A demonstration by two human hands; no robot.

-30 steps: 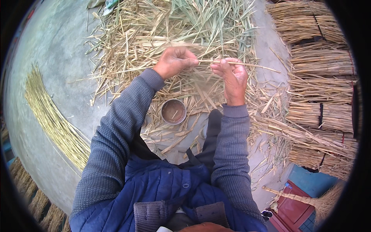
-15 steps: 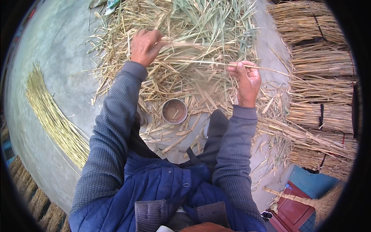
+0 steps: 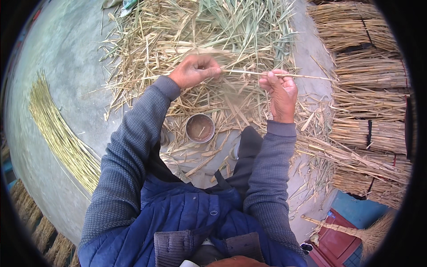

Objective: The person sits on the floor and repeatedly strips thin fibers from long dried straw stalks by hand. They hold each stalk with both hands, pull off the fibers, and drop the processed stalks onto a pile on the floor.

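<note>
Across the frame's upper middle, I remotely watched the fingers of the left hand [image 3: 194, 72] and right hand [image 3: 283, 94] pinching one slender stalk [image 3: 243, 72], seemingly working along its length, the next move calling for light, steady tension.

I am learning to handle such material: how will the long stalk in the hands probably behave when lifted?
The stalk is probably rather stiff: it runs nearly straight beyond the right hand. It is likely light, since it is thin and the left hand only pinches it. Bent hard, it may crack, as it looks dry.
</note>
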